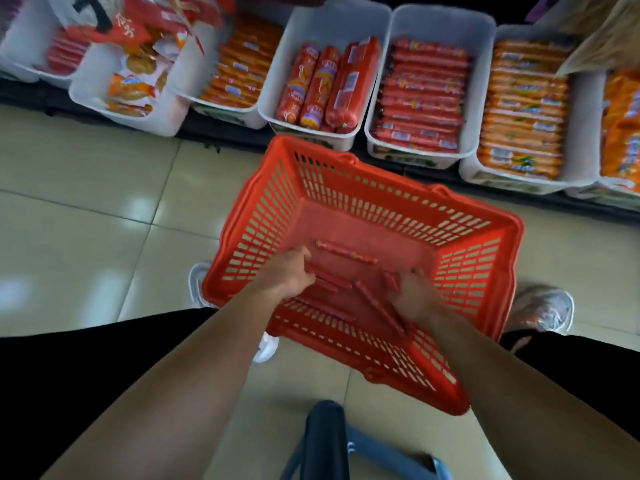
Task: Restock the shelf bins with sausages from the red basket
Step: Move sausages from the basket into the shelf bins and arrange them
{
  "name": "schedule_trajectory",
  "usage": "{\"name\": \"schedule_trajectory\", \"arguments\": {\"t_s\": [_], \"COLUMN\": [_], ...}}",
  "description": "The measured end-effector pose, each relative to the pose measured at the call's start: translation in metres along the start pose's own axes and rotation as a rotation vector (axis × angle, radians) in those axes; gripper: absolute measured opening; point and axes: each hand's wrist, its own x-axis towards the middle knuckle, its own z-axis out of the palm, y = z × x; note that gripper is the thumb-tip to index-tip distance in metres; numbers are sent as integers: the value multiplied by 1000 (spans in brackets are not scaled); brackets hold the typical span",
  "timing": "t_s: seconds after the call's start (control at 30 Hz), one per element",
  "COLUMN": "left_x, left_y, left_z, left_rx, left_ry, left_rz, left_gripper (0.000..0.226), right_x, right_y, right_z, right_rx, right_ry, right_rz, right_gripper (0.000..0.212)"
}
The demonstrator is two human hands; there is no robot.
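A red basket [478, 251] stands on the tiled floor in front of me, with several thin red sausages [346, 252] loose on its bottom. Both my hands reach down into it. My left hand [291, 275] is closed around a few sausages near the basket's left side. My right hand [415, 292] is blurred and rests on sausages [379, 306] toward the near right; its grip is unclear. Behind the basket a row of white shelf bins holds sausages: thick red ones [325, 84], thin red ones [422, 98] and orange packs [523, 112].
More white bins at the left hold orange sausages [239, 71] and snack packets [135, 77]. My shoes [543, 311] stand at either side of the basket. A dark and blue stool frame [325, 441] is at the bottom, between my forearms.
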Motion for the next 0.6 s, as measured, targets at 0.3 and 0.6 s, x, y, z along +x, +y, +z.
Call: {"name": "schedule_trajectory", "arguments": {"t_s": [0.3, 0.6], "left_x": [52, 88], "left_y": [-4, -1], "left_z": [29, 60], "left_rx": [325, 512], "left_ry": [-124, -249], "left_rz": [163, 247], "left_gripper": [65, 55], "right_x": [30, 42], "right_y": [21, 15], "right_z": [62, 99], "right_rx": [-45, -128], "right_ry": [-13, 31], "right_rz": [292, 175], "right_gripper": [94, 61]}}
